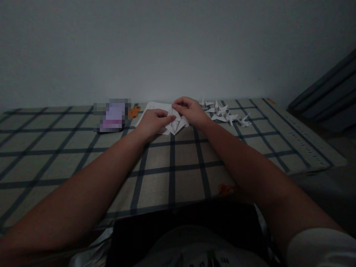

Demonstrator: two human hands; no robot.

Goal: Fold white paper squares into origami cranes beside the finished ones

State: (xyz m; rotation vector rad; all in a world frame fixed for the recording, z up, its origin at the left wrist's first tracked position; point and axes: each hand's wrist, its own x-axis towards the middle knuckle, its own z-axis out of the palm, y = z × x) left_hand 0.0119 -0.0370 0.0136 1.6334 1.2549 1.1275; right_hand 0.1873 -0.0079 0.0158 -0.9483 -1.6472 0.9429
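Note:
Between my two hands is a partly folded white origami paper (174, 128), its lower point turned toward me. My left hand (155, 120) grips its left side, the thumb pressed on top of the folds. With thumb and fingertips together, my right hand (190, 110) pinches the paper's upper tip. Underneath and behind lies a stack of white paper sheets (151, 106), partly covered by my left hand. Just right of my right hand, several folded paper cranes (221, 108) sit in a loose cluster.
A checked cloth (155, 185) covers the table. To the left lies a phone (114, 116) with a lit, blurred screen. A plain wall (167, 48) rises behind the table's far edge. Dark pleated fabric (330, 92) hangs at the right.

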